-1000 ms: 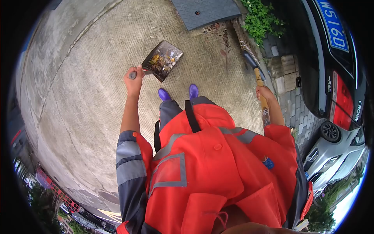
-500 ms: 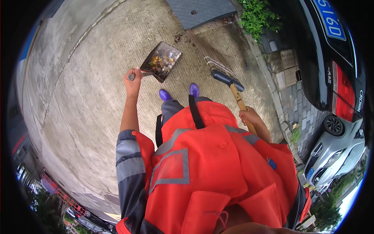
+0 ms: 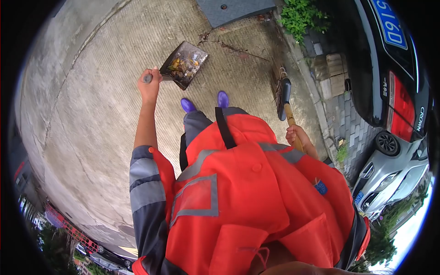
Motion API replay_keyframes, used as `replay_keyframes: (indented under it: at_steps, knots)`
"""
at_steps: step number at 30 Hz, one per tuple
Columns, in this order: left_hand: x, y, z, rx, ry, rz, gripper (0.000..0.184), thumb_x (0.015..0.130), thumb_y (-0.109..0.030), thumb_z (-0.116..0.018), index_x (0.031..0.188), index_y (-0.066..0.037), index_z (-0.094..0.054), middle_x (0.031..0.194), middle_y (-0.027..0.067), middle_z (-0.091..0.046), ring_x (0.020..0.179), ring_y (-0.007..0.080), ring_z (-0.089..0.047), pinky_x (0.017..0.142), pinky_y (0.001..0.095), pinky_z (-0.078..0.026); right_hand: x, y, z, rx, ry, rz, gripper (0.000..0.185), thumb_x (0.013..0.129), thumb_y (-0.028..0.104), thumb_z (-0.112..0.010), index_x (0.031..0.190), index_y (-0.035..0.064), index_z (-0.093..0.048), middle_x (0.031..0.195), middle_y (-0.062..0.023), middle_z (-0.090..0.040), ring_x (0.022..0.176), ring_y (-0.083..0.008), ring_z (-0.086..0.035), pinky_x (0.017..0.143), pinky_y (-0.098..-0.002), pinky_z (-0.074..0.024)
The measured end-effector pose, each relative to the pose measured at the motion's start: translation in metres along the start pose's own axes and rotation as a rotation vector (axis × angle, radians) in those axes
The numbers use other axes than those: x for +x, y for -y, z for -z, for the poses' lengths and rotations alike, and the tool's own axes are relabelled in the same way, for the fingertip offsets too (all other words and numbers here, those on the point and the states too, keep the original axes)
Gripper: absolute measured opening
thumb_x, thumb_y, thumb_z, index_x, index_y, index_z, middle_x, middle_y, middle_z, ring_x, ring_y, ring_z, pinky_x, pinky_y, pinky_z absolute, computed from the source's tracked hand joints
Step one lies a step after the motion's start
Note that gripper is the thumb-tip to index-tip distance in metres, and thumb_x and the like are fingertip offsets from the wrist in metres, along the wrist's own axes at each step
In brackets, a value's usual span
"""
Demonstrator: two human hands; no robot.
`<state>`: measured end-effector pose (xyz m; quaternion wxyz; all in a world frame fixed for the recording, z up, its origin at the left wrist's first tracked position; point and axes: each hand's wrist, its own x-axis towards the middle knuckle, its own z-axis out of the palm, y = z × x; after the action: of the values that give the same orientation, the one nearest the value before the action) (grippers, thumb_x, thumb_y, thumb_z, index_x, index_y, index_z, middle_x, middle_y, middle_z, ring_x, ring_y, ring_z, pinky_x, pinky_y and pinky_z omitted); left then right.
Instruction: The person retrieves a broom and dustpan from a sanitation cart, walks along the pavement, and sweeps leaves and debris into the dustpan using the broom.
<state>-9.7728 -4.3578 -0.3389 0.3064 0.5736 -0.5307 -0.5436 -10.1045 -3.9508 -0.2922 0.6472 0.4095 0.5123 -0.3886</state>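
My left hand is closed around the handle of a long-handled dustpan, whose pan lies just in front of my purple boots. Yellow and brown leaves and other debris sit inside the pan. On the other side, my right hand grips the wooden handle of a broom. Its dark head is turned nearly edge-on to me, with thin bristles pointing away near the curb. A thin line of dark litter lies on the concrete between pan and broom.
A grey metal plate lies ahead on the ground. Along the right run a curb, a green plant and grey paving. A black car and a silver car stand beyond the curb.
The broom has swung to the right, toward the curb, and its bristles have turned from spread out to edge-on. Both hands keep their grips. The dustpan has shifted slightly left in view.
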Motion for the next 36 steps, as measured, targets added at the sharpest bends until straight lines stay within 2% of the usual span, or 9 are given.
replay_keyframes:
  at_steps: [6, 12, 15, 21, 25, 26, 28, 33, 36]
  knots:
    - [0.009, 0.002, 0.000, 0.001, 0.054, 0.016, 0.028, 0.083, -0.018, -0.056, 0.063, -0.001, -0.048, 0.063, 0.0046, -0.052, 0.058, 0.0086, -0.050, 0.055, 0.0232, -0.048, -0.010, -0.025, -0.056, 0.059, 0.244, -0.058, 0.004, 0.075, 0.008, -0.047, 0.075, 0.0065, -0.044, 0.050, 0.0048, -0.035, 0.038, -0.0022, -0.031, 0.033, -0.0151, -0.0283]
    - [-0.002, -0.004, 0.010, 0.041, 0.034, 0.028, 0.028, 0.083, -0.018, -0.056, 0.063, -0.001, -0.048, 0.064, 0.0043, -0.052, 0.059, 0.0084, -0.050, 0.055, 0.0236, -0.049, -0.019, -0.030, -0.083, 0.047, 0.328, -0.001, 0.009, 0.073, 0.005, -0.045, 0.082, 0.0056, -0.043, 0.056, 0.0033, -0.037, 0.040, -0.0054, -0.032, 0.036, -0.0180, -0.0288]
    - [-0.005, -0.002, 0.010, 0.010, -0.004, -0.003, 0.029, 0.083, -0.017, -0.057, 0.060, -0.001, -0.048, 0.059, 0.0027, -0.051, 0.054, 0.0071, -0.048, 0.051, 0.0220, -0.046, -0.020, -0.005, -0.074, -0.055, 0.242, 0.099, 0.011, 0.073, 0.005, -0.046, 0.083, 0.0056, -0.042, 0.056, 0.0024, -0.038, 0.040, -0.0054, -0.034, 0.035, -0.0183, -0.0293]
    - [-0.010, 0.004, 0.006, 0.039, -0.017, -0.028, 0.029, 0.082, -0.017, -0.059, 0.059, -0.002, -0.049, 0.056, 0.0015, -0.051, 0.053, 0.0066, -0.047, 0.050, 0.0217, -0.041, 0.024, 0.087, -0.034, -0.316, -0.129, 0.229, 0.014, 0.074, 0.010, -0.050, 0.064, 0.0098, -0.040, 0.049, 0.0035, -0.036, 0.038, -0.0054, -0.034, 0.033, -0.0181, -0.0293]
    - [-0.017, 0.009, 0.003, 0.085, -0.015, -0.073, 0.030, 0.081, -0.018, -0.060, 0.057, -0.002, -0.049, 0.054, 0.0008, -0.051, 0.052, 0.0059, -0.046, 0.050, 0.0216, -0.039, 0.057, 0.141, -0.016, -0.452, -0.136, 0.244, 0.011, 0.071, 0.012, -0.052, 0.063, 0.0080, -0.045, 0.048, -0.0008, -0.041, 0.037, -0.0099, -0.039, 0.034, -0.0226, -0.0345]
    - [-0.017, 0.014, 0.006, 0.145, 0.029, -0.061, 0.030, 0.083, -0.020, -0.058, 0.061, 0.000, -0.050, 0.061, 0.0018, -0.051, 0.057, 0.0060, -0.048, 0.057, 0.0221, -0.048, 0.054, 0.141, -0.019, -0.650, -0.226, 0.305, 0.011, 0.070, 0.013, -0.052, 0.063, 0.0075, -0.047, 0.048, -0.0022, -0.043, 0.038, -0.0117, -0.041, 0.035, -0.0245, -0.0357]
    - [-0.019, 0.015, 0.005, 0.151, 0.048, -0.056, 0.030, 0.083, -0.020, -0.057, 0.061, 0.000, -0.050, 0.061, 0.0017, -0.051, 0.057, 0.0060, -0.048, 0.057, 0.0220, -0.048, 0.039, 0.132, -0.026, -0.955, -0.365, 0.366, 0.012, 0.068, 0.014, -0.054, 0.063, 0.0043, -0.050, 0.049, -0.0049, -0.046, 0.039, -0.0160, -0.045, 0.038, -0.0290, -0.0385]
    - [-0.018, 0.018, 0.000, 0.242, 0.089, -0.090, 0.030, 0.084, -0.019, -0.056, 0.061, 0.000, -0.049, 0.060, 0.0013, -0.050, 0.057, 0.0062, -0.047, 0.056, 0.0220, -0.047, 0.019, 0.085, -0.033, -1.111, -0.322, 0.409, 0.011, 0.067, 0.012, -0.053, 0.066, 0.0027, -0.048, 0.051, -0.0051, -0.046, 0.039, -0.0146, -0.044, 0.037, -0.0281, -0.0387]
    - [-0.017, 0.017, -0.002, 0.123, 0.031, -0.105, 0.031, 0.081, -0.019, -0.059, 0.057, -0.002, -0.049, 0.052, -0.0001, -0.049, 0.050, 0.0058, -0.041, 0.047, 0.0222, -0.036, -0.006, 0.051, -0.030, -1.071, -0.284, 0.408, 0.012, 0.067, 0.010, -0.053, 0.071, 0.0012, -0.046, 0.054, -0.0055, -0.047, 0.040, -0.0136, -0.044, 0.036, -0.0280, -0.0386]
